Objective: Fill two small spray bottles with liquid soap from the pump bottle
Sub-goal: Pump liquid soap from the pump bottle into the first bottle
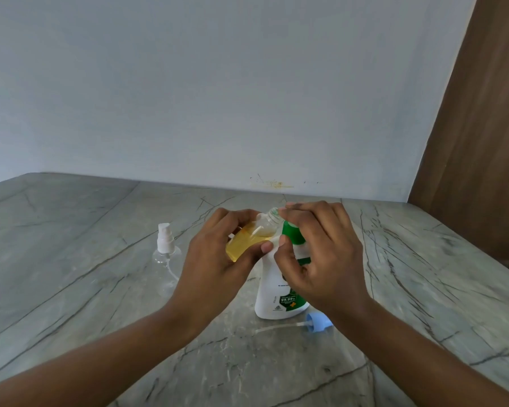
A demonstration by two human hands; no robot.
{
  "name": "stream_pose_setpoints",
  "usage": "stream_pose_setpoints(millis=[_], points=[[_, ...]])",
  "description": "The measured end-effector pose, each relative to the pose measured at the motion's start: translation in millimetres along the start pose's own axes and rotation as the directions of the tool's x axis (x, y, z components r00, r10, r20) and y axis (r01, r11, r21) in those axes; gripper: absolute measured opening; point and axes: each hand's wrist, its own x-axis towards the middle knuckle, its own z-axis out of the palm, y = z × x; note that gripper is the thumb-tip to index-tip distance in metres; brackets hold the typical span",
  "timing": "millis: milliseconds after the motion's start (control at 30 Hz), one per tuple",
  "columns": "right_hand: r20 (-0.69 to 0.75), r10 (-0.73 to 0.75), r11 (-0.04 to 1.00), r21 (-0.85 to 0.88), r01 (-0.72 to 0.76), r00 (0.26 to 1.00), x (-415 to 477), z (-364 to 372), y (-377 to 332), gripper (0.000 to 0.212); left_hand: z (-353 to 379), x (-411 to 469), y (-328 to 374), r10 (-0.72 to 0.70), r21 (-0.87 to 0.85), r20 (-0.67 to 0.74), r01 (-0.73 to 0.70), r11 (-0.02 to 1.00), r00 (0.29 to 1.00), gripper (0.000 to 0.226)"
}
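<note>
- The left hand (218,259) holds the small bottle (247,242). Its fingers are curled round the body and the thumb lies across the front. The hand is closed firmly on the bottle, not wide.
- The small bottle is tilted, with its open neck pointing up and to the right. It is just beside the top of the pump bottle (271,298). Yellow soap fills a good part of it.
- The right hand (321,259) is curled over the top of the pump bottle. Its thumb presses on the white part near the spout, and one fingertip is at the mouth of the small bottle. The pump head is hidden under the fingers.
- I judge that the step in hand is filling the first bottle by pumping soap into its neck.
- The next move calls for keeping the neck right under the spout and pressing slowly. If the neck slips away, soap can run down onto the table (71,259).
- The blue cap (318,320), with its tube, lies on the table near the pump bottle, on the right side. It probably belongs on the small bottle afterwards.
- The second bottle (165,248) stands well apart on the left. It is clear, looks empty, and its white sprayer is still on, so about half of the task remains.
</note>
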Motion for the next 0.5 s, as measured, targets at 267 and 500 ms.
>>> stream_pose_setpoints(millis=[267,500], points=[[0.039,0.011,0.999,0.038,-0.012,0.999,10.6,-8.1,0.3,0.028,-2.8,5.1,2.2,0.006,0.002,-0.019,-0.006,1.0,1.0,0.036],[0.048,0.001,1.0,0.019,-0.002,0.999,12.3,-10.1,1.4,0.027,-3.4,5.4,6.4,0.002,-0.01,-0.027,-0.002,1.0,1.0,0.041]])
